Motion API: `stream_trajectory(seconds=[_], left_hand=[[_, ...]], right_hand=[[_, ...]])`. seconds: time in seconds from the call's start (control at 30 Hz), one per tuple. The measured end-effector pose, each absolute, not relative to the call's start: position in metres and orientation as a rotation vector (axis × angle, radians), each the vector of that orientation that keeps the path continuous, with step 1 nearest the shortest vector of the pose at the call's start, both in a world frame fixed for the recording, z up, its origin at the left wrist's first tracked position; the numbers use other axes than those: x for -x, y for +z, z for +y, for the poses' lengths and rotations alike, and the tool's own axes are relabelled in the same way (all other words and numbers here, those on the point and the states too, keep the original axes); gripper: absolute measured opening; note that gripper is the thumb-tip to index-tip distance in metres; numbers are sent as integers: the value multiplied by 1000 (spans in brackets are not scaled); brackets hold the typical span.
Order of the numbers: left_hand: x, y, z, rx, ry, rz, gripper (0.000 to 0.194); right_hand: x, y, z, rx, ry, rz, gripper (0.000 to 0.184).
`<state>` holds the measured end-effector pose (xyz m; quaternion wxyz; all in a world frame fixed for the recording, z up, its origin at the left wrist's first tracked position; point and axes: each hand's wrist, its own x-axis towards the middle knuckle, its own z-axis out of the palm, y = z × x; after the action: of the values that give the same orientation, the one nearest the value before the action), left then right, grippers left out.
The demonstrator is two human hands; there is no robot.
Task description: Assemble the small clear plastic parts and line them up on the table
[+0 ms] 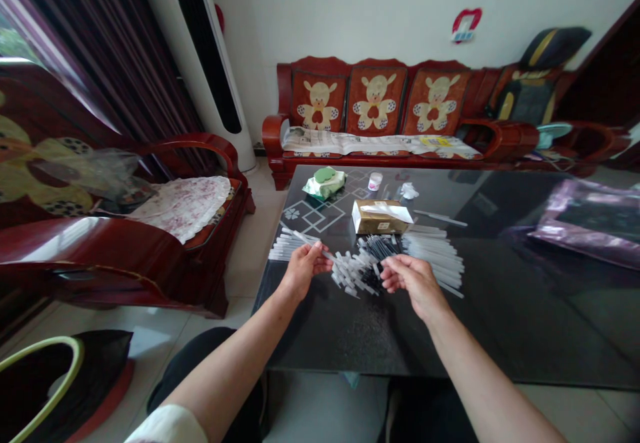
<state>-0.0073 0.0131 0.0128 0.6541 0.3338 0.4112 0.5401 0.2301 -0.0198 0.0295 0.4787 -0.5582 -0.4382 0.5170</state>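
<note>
Whitish tube (pixel 302 237) in left hand (pixel 304 268), right hand (pixel 411 279) contents unclear

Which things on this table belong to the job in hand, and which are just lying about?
Seemingly part of the job:
pale tube in the left hand
short whitish pieces
black sticks
left tube stack
right tube stack

Seemingly just lying about:
tissue box
wipes pack
small jar
purple package

My 1 camera looks from my head, forward and down across the table (pixel 320 339). The table's near edge lies close below it; the sofa (pixel 375 99) faces it, farther off.
</note>
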Motion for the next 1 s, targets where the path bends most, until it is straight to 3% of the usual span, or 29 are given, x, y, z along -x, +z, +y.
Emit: stream_trajectory(seconds=[0.2,0.53,0.6,0.73,1.0], left_hand=[[4,14,10,-752,1202,951,31],[-3,5,5,-791,1133,933,36],[-4,6,4,-807,1122,924,38],[-7,8,1,-837,1107,923,40],[6,11,11,-830,1204,921,37]], right_hand=[[-258,14,-11,1625,953,-1268,27],[-221,0,-15,1723,458,-1838,18],[-214,5,-17,1628,512,-1809,23],[-196,18,-28,1380,937,-1781,41],[-203,18,-31,1367,1087,-1732,23]])
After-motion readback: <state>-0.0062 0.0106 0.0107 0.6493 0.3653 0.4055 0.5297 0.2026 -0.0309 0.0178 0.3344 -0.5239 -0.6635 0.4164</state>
